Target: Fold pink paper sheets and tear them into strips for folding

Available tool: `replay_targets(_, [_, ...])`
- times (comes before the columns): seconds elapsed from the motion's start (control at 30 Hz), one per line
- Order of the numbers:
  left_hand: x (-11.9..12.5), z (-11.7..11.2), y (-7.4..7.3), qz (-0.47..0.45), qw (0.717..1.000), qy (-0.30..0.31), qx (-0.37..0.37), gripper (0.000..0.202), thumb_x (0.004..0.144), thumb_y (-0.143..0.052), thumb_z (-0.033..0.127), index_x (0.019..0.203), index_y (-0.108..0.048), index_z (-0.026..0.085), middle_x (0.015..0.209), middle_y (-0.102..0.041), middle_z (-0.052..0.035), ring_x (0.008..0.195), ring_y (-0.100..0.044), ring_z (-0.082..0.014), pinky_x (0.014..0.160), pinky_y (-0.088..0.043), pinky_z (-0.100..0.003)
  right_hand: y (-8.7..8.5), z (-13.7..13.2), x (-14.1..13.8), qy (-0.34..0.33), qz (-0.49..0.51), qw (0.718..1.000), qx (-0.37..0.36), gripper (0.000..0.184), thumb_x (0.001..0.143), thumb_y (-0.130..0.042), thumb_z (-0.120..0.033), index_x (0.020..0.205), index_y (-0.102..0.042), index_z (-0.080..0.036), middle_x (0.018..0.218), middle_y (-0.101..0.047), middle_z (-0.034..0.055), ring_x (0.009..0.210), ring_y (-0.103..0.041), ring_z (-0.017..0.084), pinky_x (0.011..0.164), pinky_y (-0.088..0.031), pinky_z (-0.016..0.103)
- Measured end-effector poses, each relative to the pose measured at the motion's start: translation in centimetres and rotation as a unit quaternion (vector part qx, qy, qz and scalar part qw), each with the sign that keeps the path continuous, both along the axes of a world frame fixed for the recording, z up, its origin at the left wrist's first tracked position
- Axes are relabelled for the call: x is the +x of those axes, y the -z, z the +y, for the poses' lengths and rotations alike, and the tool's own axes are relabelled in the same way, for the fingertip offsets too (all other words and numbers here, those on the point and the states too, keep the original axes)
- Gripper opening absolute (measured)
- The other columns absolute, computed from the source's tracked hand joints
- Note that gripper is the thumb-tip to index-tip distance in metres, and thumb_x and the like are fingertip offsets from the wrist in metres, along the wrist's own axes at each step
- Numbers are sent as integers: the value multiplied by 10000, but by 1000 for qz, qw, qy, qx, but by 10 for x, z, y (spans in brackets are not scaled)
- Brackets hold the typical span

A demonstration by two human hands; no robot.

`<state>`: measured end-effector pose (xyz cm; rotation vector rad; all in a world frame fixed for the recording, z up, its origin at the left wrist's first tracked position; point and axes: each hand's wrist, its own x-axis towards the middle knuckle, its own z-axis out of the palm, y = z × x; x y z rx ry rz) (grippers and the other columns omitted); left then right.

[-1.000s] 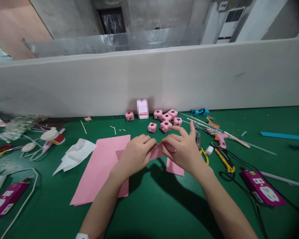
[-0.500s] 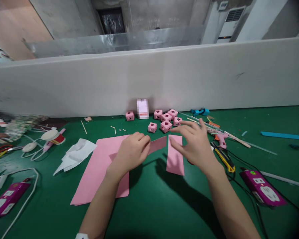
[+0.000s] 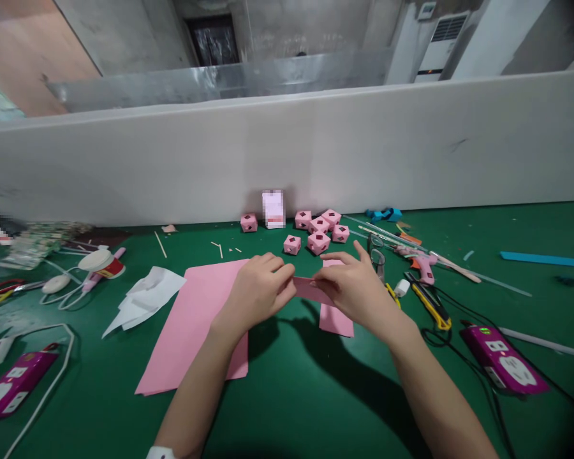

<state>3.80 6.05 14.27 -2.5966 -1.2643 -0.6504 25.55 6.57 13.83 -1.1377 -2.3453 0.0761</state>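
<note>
Between my two hands a narrow pink paper strip [image 3: 306,289] is held up above the table. My left hand [image 3: 263,287] pinches its left end, and my right hand [image 3: 351,287] grips the other end between thumb and fingers. Below my right hand lies a pink paper rectangle [image 3: 337,320], partly covered by the hand. Larger pink sheets [image 3: 186,325] lie stacked under my left forearm. Several small folded pink paper boxes [image 3: 318,242] with dark diamond-shaped holes sit beyond my hands.
On the right are a pink glue gun [image 3: 426,268], a yellow-black utility knife [image 3: 433,307], scissors [image 3: 377,258] and a purple power strip [image 3: 504,360]. Crumpled white paper [image 3: 146,296], a paper cup [image 3: 103,261] and another power strip [image 3: 19,382] lie left. A white partition [image 3: 287,146] borders the back.
My right hand has moved left and closed on the right end of the pink strip. The scissors and a white block, formerly behind that hand, now show.
</note>
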Motion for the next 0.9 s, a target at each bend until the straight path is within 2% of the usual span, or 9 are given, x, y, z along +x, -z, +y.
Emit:
replay_targets(0.33, [-39, 13, -5, -36, 993, -106, 48, 145, 871, -530, 175, 739, -588, 189, 713, -590, -7, 714, -528, -164, 647, -377, -286, -16, 6, 29, 36, 22, 999, -25, 134, 921, -635, -242, 841, -738, -272, 870, -767, -7, 1090, -652, 261, 1113, -276, 592])
replay_targets(0.53, [-43, 12, -10, -27, 985, -150, 83, 194, 880, -534, 211, 690, -565, 192, 675, -593, -7, 690, -538, -168, 625, -371, -287, -17, 5, 30, 14, 32, 999, -41, 152, 934, -623, -296, 855, -747, -262, 913, -766, 22, 1031, -674, 252, 1075, -350, 529])
replay_targets(0.73, [-52, 15, -8, -19, 984, -156, 86, 206, 902, -500, 220, 710, -570, 197, 699, -610, -18, 708, -558, -176, 637, -376, -288, -27, 1, 34, -10, 48, 994, -95, 187, 937, -608, -329, 862, -766, -263, 967, -765, 33, 912, -690, 222, 873, -494, 382])
replay_targets(0.83, [-64, 19, -7, -21, 972, -212, 100, 211, 907, -491, 228, 717, -578, 202, 698, -608, -20, 726, -559, -189, 618, -358, -292, -31, 1, 42, 2, 62, 992, -108, 196, 924, -619, -358, 839, -761, -252, 940, -769, 26, 869, -700, 211, 790, -509, 335])
replay_targets(0.9, [-70, 20, -9, -72, 967, -234, 65, 208, 918, -497, 262, 738, -586, 205, 726, -625, -17, 742, -571, -189, 609, -357, -283, -31, 2, 47, 18, 99, 987, -125, 217, 918, -619, -401, 836, -760, -258, 927, -770, 16, 891, -701, 210, 755, -514, 307])
